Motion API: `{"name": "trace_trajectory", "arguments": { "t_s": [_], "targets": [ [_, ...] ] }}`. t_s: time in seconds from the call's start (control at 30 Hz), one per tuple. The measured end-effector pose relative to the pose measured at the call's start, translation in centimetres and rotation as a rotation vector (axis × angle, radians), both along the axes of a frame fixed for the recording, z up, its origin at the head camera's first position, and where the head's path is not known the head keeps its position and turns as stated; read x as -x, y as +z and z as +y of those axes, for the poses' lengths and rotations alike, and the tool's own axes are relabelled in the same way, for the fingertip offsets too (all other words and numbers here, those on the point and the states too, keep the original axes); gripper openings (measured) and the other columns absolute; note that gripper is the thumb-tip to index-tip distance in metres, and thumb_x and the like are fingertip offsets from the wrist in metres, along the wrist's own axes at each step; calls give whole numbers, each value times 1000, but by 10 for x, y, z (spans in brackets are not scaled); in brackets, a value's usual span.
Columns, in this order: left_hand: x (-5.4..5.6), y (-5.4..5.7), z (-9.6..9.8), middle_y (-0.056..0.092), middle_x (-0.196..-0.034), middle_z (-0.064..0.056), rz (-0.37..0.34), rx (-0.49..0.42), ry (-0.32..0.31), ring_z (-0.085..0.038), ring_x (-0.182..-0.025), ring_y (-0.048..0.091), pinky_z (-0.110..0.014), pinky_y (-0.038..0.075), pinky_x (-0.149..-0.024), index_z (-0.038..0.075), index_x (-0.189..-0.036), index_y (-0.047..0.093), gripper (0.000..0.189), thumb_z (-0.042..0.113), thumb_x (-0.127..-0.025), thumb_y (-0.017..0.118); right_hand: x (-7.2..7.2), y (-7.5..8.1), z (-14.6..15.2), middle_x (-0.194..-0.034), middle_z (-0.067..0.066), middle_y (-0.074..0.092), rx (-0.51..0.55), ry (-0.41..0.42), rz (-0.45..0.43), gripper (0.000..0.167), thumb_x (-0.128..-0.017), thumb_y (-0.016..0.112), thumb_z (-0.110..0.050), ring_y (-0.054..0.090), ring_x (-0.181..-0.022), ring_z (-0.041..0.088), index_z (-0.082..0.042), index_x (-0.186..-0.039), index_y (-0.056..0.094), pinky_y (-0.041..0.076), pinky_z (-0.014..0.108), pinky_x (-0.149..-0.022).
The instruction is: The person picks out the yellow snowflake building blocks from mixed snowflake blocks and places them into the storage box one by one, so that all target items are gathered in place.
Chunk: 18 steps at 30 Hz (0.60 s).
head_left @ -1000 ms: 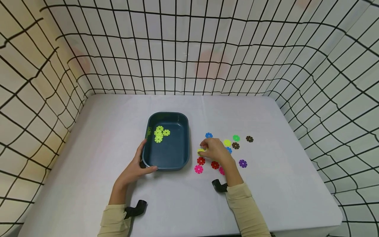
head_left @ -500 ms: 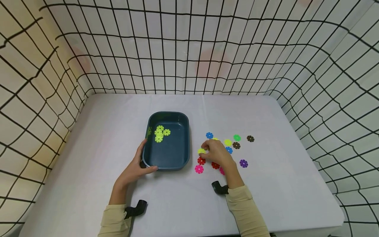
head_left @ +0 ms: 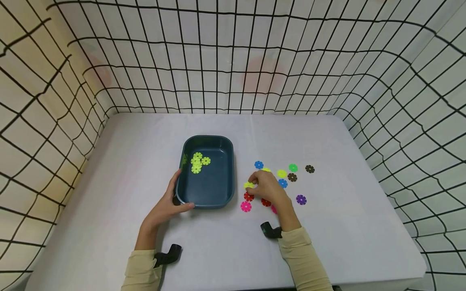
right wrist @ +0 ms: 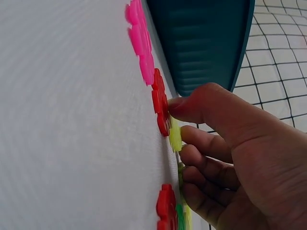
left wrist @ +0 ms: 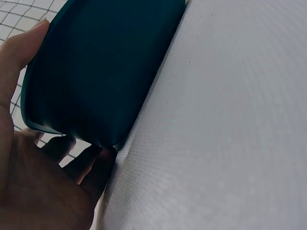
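A dark blue-green plastic tray (head_left: pixel 206 190) stands on the table, with several yellow snowflake discs (head_left: pixel 196 161) bunched in its left half. My left hand (head_left: pixel 165 208) holds its near left corner. The left wrist view has the thumb on one side of the tray and the other fingers against its wall. To the right of the tray, my right hand (head_left: pixel 267 186) pinches a yellow snowflake disc (right wrist: pixel 175 135) between thumb and index finger, low over the table. A red snowflake disc (right wrist: pixel 160 103) lies right by the thumb tip. Another yellow disc (head_left: pixel 266 170) is partly hidden behind the knuckles.
Around the right hand lie loose blue (head_left: pixel 259 165), green (head_left: pixel 293 167), brown (head_left: pixel 310 169), purple (head_left: pixel 301 199) and pink discs (head_left: pixel 246 206). Black wire mesh (head_left: pixel 233 72) fences the white-covered table (head_left: pixel 349 242) at the back and sides.
Both hands stay nearly in place. The whole head view has shifted slightly, and a yellow disc behind the right knuckles shows a little more than a second ago.
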State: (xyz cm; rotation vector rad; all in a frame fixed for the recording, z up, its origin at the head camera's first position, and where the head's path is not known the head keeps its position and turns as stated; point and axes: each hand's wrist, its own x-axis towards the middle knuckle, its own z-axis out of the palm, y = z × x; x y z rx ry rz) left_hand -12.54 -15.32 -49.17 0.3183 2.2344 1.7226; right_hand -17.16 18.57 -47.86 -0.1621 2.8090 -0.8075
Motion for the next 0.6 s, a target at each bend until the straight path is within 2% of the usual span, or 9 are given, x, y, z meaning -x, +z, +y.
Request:
{"name": "trace_trajectory", "arguments": {
  "t_s": [0.6],
  "targets": [
    [2, -1, -1, -8, -165, -5, 14, -3, -2, -34, -151, -4, -67, 10, -115, 38, -155, -2, 110, 21, -81, 78, -1, 1, -1, -93, 4, 68, -8, -5, 32, 31, -75, 79, -27, 59, -84, 18, -8, -98, 71, 55, 32, -74]
  ]
}}
